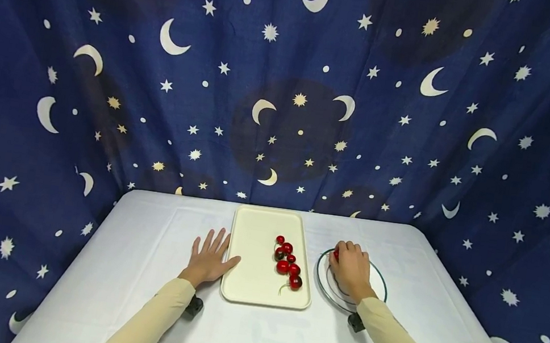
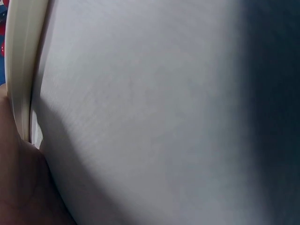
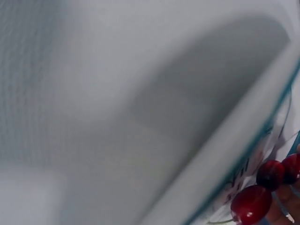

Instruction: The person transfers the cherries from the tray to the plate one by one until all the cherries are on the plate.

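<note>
Fingers of my right hand (image 1: 353, 270): curled and drawn in narrow over the plate (image 1: 325, 279), which has a blue-green rim. Red fruits (image 3: 251, 205) lie against them in the right wrist view; the head view shows only a bit of red by the thumb side. Read as a grip on the fruits. How firmly I pinch: cannot tell, the fingers are mostly cut off at the frame edge.

Left hand (image 1: 208, 264): flat, fingers spread wide on the white table (image 1: 234, 338), holding nothing. Its thumb reaches over the left rim of the cream tray (image 1: 255, 249), apparently resting there.

Location of the rest: one bunch (image 1: 282, 267) on the tray, toward its right side, a pale stem (image 1: 283, 289) at the near end. Plate sits right of the tray, just beside it.

Step in hand, my judgement: handling fruit at the plate while the left hand steadies the tray. Lifting or setting down: not settled by this moment. Next move, if a release, calls for loosening the curl gently so nothing rolls; if a lift, for a secure pinch and clearance over the plate's rim.
</note>
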`<state>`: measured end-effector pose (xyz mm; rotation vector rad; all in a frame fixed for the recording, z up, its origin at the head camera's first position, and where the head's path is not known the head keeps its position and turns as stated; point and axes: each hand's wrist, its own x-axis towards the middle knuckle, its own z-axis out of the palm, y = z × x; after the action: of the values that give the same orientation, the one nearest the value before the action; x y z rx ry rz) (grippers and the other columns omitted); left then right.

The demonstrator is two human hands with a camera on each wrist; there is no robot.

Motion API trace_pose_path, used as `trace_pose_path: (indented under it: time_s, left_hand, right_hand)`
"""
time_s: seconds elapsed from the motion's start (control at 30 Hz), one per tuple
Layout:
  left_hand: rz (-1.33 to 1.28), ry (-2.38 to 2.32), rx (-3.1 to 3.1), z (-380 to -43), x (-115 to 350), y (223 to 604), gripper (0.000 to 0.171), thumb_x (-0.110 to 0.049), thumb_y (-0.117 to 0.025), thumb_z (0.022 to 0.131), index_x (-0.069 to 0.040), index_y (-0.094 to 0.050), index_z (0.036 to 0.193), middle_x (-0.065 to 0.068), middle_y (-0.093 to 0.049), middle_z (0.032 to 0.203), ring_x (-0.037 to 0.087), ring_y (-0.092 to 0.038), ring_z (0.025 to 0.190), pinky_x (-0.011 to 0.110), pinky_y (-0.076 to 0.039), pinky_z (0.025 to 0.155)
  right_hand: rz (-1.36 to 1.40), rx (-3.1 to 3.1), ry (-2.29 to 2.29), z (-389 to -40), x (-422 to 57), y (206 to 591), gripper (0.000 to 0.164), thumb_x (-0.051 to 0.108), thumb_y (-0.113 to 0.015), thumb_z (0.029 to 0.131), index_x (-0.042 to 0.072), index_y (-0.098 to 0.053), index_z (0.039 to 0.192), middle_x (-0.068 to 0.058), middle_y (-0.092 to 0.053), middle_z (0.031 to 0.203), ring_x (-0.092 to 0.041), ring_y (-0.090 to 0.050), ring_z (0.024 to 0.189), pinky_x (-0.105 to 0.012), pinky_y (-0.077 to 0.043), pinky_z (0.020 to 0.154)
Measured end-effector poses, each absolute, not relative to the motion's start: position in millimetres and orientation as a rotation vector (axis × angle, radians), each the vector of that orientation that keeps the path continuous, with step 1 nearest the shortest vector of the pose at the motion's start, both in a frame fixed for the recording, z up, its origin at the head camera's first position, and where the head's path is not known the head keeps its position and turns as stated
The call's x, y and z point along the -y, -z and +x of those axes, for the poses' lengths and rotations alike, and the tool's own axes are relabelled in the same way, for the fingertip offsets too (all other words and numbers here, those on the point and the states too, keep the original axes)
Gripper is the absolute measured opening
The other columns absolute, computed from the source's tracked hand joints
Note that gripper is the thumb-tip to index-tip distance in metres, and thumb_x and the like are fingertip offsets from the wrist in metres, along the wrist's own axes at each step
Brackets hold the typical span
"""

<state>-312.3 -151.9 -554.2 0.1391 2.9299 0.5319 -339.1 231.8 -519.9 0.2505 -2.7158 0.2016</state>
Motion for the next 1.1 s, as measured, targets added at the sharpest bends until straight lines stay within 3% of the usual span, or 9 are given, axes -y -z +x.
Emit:
trace_pose_path:
  time_s: [0.83, 1.1]
  left_hand:
    - [0.130, -0.519, -2.919, -311.5, 151.2, 552.6, 0.086, -0.071, -0.032, 0.101, -0.021, -0.009, 0.167, 0.001, 0.005, 0.177, 0.031, 0.011, 0.164, 0.060, 0.010, 0.130]
    - [0.131, -0.503, -2.929, -311.1, 151.3, 550.0, 0.087, -0.073, -0.030, 0.100, -0.021, -0.009, 0.167, 0.000, 0.005, 0.177, 0.031, 0.010, 0.164, 0.061, 0.009, 0.130]
  right_hand:
    - [0.209, 2.774, -0.221, -339.6, -227.9, 523.1, 0.027, 0.029, -0.067, 0.099, 0.003, -0.064, 0.107, -0.017, -0.066, 0.104, -0.037, -0.060, 0.098, -0.053, -0.048, 0.080]
    - [0.280, 2.643, -0.277, -343.6, -218.9, 519.4, 0.023, 0.022, -0.065, 0.100, 0.002, -0.064, 0.109, -0.019, -0.068, 0.107, -0.039, -0.060, 0.104, -0.055, -0.047, 0.085]
